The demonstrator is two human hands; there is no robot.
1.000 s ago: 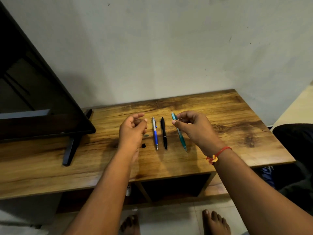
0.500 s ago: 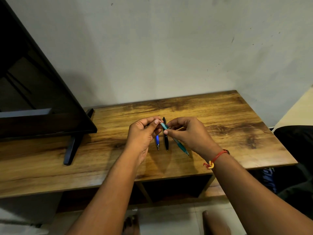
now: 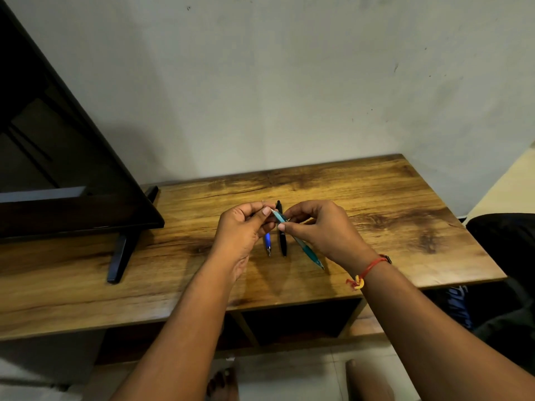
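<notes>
A teal pen (image 3: 307, 250) is held above the wooden table (image 3: 376, 204), its tip pointing toward me and to the right. My right hand (image 3: 321, 230) grips its barrel near the top. My left hand (image 3: 240, 230) pinches the pen's top end between thumb and forefinger. Below the hands, a blue pen (image 3: 267, 244) and a black pen (image 3: 282, 238) lie side by side on the table, both partly hidden by my fingers.
A dark flat screen (image 3: 58, 175) on a black stand foot (image 3: 120, 256) fills the table's left part. A plain wall rises behind. Dark cloth (image 3: 503, 256) lies past the table's right edge. Open shelf space shows under the top.
My hands came together over the pens. The right hand lifted and turned the teal pen, and the left hand took hold of its top end.
</notes>
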